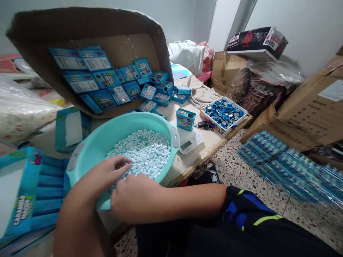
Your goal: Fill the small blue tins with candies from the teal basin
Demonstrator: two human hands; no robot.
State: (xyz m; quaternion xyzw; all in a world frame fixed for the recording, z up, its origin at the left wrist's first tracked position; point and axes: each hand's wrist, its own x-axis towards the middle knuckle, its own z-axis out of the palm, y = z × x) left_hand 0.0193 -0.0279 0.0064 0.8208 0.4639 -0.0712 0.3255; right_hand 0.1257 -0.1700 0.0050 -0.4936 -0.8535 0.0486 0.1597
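A turquoise plastic basin [96,142] with grey handles holds a heap of small white and pale blue candies [150,153]. My left hand [114,169] is over the near left part of the heap, fingers bent, with a gap between thumb and fingers. Beside it, at the basin's near rim, my right hand [136,198] is curled closed; its fingertips and anything in them are hidden. A digital scale [197,141] stands right of the basin, bearing an upright blue candy box [185,119] labelled Caramelo Macizo.
Behind the basin, a tilted cardboard box [118,44] holds several blue candy packs. A tray of blue-rimmed caps [224,112] and a black key fob [204,125] are at the right. Blue display boxes [24,192] stand left. Wrapped packs [284,164] lie right of the table.
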